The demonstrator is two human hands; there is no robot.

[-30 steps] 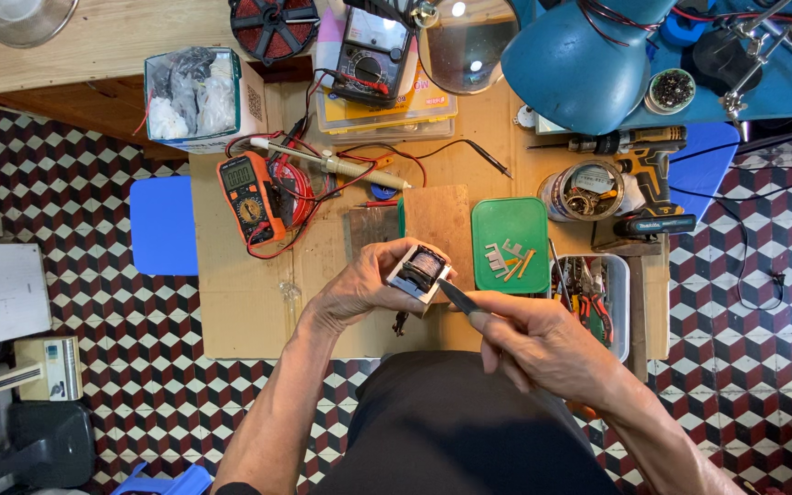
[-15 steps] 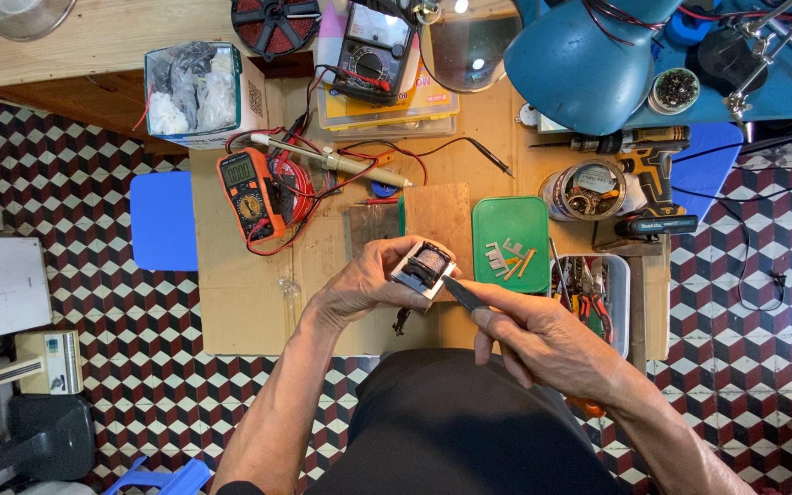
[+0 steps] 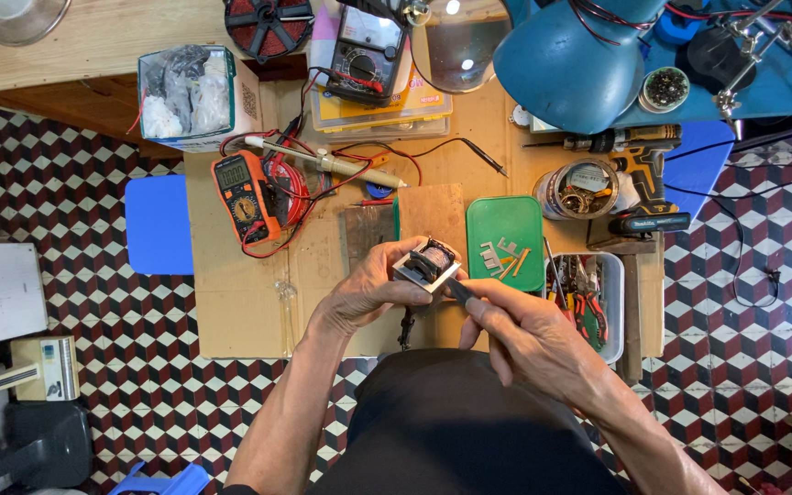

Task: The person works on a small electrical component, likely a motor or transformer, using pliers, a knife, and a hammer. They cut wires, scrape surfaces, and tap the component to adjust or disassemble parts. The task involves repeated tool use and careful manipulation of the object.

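My left hand (image 3: 368, 291) holds a small transformer (image 3: 426, 264) with a pale metal core and a dark winding, above the near edge of the cardboard-covered bench (image 3: 249, 302). My right hand (image 3: 529, 335) grips a thin dark tool (image 3: 458, 291), its tip against the transformer's lower right edge. Just to the right lies a green lid (image 3: 504, 240) with several loose metal strips on it.
An orange multimeter (image 3: 242, 195) with red leads and a soldering iron (image 3: 327, 163) lie at the back left. A second meter (image 3: 367, 53), a blue lamp (image 3: 572, 57), a jar of parts (image 3: 577, 188), a drill (image 3: 645, 183) and a white tool tray (image 3: 609, 302) stand behind and right.
Both hands have stayed in place. The transformer has turned slightly in my left hand, and the tool tip stays at its edge.
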